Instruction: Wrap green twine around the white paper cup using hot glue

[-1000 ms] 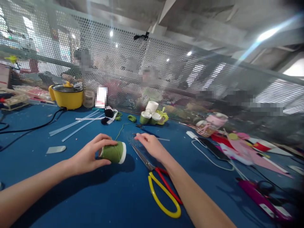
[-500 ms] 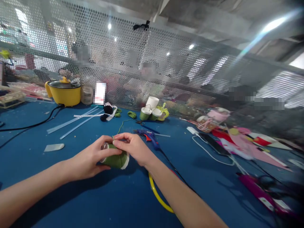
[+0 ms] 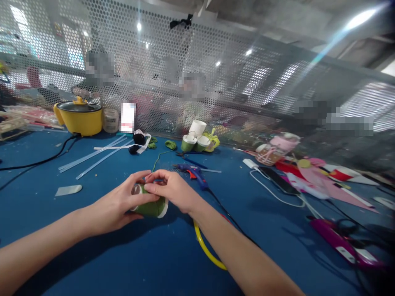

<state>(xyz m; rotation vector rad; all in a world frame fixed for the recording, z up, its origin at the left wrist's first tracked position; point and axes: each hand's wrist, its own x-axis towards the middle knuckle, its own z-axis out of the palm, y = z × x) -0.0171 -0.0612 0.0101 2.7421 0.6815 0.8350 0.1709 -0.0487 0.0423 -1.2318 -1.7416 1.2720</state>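
A tilted green-wrapped cup sits in the left hand's grasp above the blue table, the right hand bent over its upper side, whether gripping the trailing yarn I cannot tell, near a glue gun.

The right hand, earlier apart from the green cup, is now touching its upper side. The cup is tilting, right end dipping. Right of the cup, the glue gun is lying uncovered, while the scissors are hiding their blades.
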